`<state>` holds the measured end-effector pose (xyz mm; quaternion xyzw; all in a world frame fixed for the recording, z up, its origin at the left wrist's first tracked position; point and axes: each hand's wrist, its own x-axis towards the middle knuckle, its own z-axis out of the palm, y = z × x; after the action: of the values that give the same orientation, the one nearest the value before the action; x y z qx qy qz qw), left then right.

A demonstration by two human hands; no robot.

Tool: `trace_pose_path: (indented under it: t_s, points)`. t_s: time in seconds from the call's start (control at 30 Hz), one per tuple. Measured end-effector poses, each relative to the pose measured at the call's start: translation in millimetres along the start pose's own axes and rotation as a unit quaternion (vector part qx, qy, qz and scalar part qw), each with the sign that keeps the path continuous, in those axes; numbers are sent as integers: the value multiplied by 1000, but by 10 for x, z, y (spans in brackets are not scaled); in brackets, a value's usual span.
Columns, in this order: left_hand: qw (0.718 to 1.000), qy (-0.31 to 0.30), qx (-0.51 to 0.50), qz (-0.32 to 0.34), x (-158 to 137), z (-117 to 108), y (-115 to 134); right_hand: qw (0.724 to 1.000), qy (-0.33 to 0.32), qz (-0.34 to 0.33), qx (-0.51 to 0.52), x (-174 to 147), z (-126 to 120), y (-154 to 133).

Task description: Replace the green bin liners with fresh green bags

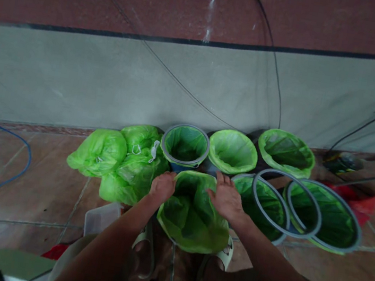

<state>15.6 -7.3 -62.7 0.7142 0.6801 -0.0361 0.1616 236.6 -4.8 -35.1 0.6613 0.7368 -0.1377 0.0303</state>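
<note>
Tiled floor along the wall, carrying bins and bags.
The brown tiled floor bears a row of bins lined with green bags against the wall, tied green bags heaped at their left, a blue cable curving across the tiles, and a white tub nearby.

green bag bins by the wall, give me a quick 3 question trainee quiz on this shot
1. True or false: both hands are on the green bag of the nearest bin.
2. Which hand lies flat with fingers spread: the left hand or the right hand?
3. What lies left of the bins: A) tied green bags, B) a ladder, C) cardboard boxes?

Key: 1 true. 2 the right hand; the left is curled on the bag's edge. 3 A.
</note>
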Motion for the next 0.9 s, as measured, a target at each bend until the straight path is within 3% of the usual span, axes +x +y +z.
trace_pose_path:
  t_s: [0.1, 0.23, 0.33, 0.63, 0.9]
  points:
    - [997, 5, -6, 72, -56, -28, 136, 989, 74, -127, 3, 17, 17, -109]
    - [992, 17, -10, 124, -146, -50, 298, 976, 64, -207, 9, 67, 30, -224]
    - [993, 8, 0, 120, -172, -49, 308, 984, 25, -176, -2, 109, 15, -241]
    - [998, -32, 47, -34, -65, -97, 15, 997, -51, -58, -27, 84, -139, -222]
    - [997, -25, 43, -64, -5, -165, -240, 988, -119, 72, -70, 180, -331, 189]
